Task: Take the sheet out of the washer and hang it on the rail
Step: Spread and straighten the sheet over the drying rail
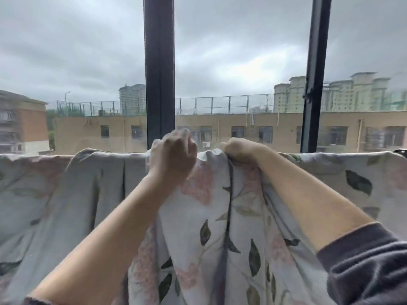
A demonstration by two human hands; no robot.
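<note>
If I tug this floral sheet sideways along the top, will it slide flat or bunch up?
Likely bunches: the sheet hangs limp in deep folds, so it's floppy. It gathers where the left hand and right hand grip it. Draped wide, it probably drags rather than slides.

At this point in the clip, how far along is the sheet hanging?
Done: the floral sheet is already draped to either side of the hands; the rail itself is hidden under it. In hand: the left hand and right hand both grip bunched cloth at the top middle. Left: probably spreading that bunched middle flat.
</note>
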